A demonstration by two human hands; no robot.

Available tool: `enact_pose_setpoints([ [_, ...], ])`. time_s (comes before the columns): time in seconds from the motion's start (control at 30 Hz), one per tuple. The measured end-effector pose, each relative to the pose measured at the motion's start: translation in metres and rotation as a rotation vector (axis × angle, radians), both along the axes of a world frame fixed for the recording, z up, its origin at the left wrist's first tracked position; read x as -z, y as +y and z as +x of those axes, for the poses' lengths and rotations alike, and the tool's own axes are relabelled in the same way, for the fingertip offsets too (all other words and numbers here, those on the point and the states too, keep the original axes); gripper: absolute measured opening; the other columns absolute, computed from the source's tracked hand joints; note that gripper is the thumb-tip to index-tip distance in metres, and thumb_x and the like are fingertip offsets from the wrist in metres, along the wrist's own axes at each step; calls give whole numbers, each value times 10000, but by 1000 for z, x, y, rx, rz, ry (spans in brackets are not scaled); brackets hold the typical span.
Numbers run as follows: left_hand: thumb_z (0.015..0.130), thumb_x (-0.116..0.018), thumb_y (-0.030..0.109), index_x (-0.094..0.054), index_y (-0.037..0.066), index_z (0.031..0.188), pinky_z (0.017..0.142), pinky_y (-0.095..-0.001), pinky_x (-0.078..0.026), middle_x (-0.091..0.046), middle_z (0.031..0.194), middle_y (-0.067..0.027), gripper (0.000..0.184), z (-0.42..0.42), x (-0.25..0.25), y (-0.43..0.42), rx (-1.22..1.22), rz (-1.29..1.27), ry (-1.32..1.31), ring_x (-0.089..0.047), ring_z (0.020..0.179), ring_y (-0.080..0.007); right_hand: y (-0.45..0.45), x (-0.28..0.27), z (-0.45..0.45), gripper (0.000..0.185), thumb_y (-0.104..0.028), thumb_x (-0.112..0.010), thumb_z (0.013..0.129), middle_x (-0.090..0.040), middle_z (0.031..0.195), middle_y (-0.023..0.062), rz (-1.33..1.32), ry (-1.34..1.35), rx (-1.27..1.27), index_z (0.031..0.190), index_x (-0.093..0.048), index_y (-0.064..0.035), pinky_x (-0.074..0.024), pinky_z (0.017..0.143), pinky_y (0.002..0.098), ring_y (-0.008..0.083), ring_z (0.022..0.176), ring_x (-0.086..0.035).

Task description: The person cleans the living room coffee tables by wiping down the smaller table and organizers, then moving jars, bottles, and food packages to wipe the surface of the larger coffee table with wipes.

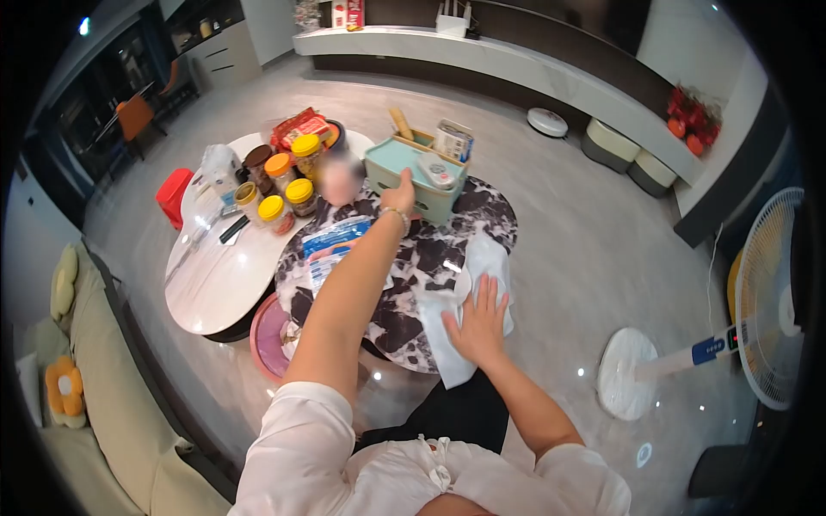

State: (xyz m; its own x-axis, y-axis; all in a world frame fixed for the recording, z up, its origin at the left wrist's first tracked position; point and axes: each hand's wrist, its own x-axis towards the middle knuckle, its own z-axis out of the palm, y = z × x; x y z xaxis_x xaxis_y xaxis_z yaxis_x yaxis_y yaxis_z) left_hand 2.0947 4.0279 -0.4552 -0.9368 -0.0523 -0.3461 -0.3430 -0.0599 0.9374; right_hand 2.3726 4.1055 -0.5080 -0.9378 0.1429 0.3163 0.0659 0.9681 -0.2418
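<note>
Yellow-lidded jars (301,196) crowd the white table (215,301); next, the left hand (397,196) touches the box (428,198) on its near side, perhaps steadying it, though whether it's clamped I can't tell. Further over, the right hand (480,320) lies flat, fingers apart, apparently pinning the cloth (490,258), which spreads beneath and beyond it on the dark table (422,260).

Hands (397,199) (479,327) well apart (right flat).

Rumpled white cloth (486,256), upright teal box (437,201) on marbled table (397,325).
</note>
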Motion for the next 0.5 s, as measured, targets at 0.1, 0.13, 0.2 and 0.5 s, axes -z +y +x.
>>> enact_pose_setpoints([
  [0.1, 726, -651, 622, -332, -119, 1297, 838, -502, -499, -414, 1258, -251, 988, 15, -8, -15, -79, 37, 15, -504, 1079, -366, -12, -14, 15, 743, -504, -518, 838, -227, 1432, 311, -27, -12, -55, 1323, -406, 48, -58, 1057, 623, 463, 1353, -143],
  [0.13, 694, -696, 585, -352, -114, 1277, 916, -486, -427, -401, 1249, -253, 974, 11, 6, -23, -343, -291, 296, -450, 1117, -376, -12, -15, 15, 766, -525, -520, 833, -225, 1438, 301, -28, -27, -71, 1343, -388, 30, -53, 1058, 622, 457, 1355, -143],
  [0.2, 589, -805, 453, -386, -87, 1220, 1037, -428, -255, -371, 1213, -249, 930, 4, 13, -55, -548, -561, 543, -321, 1188, -390, -12, -12, 12, 760, -524, -520, 834, -235, 1442, 284, -38, -29, -140, 1347, -388, 21, -59, 1061, 616, 446, 1357, -154],
  [0.5, 638, -717, 472, -628, 49, 1001, 809, -414, -478, -649, 964, -210, 565, -53, 34, -142, -69, -769, 572, -592, 969, -357, -6, -8, -62, 363, -53, -448, 845, -529, 1225, 210, -445, 129, -340, 1199, -509, -10, -358, 992, 447, 373, 1175, -470],
])
